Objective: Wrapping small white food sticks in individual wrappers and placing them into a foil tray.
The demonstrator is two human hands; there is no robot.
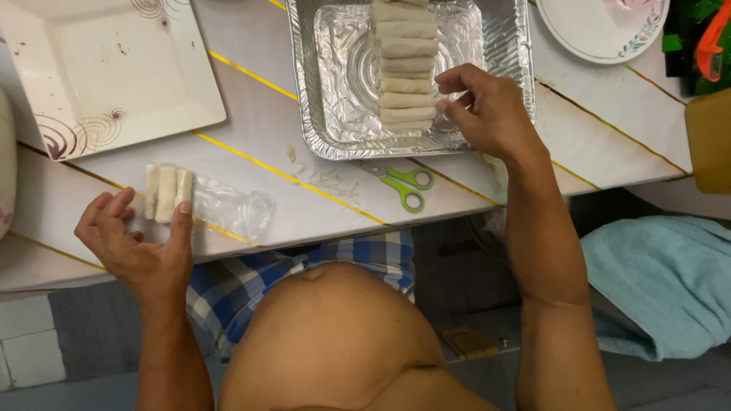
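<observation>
While the right hand point(487, 110) pinches a roll's end in the foil tray point(304, 91) (one stacked row), the left hand point(141, 240), open, thumb-touches bagged rolls point(167, 194) left of it.

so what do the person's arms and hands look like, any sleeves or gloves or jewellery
Both arms are bare from the elbow down: no sleeves, no gloves. The left hand and right hand show no rings, and neither wrist carries a watch or band. Fingernails look short and plain.
</observation>
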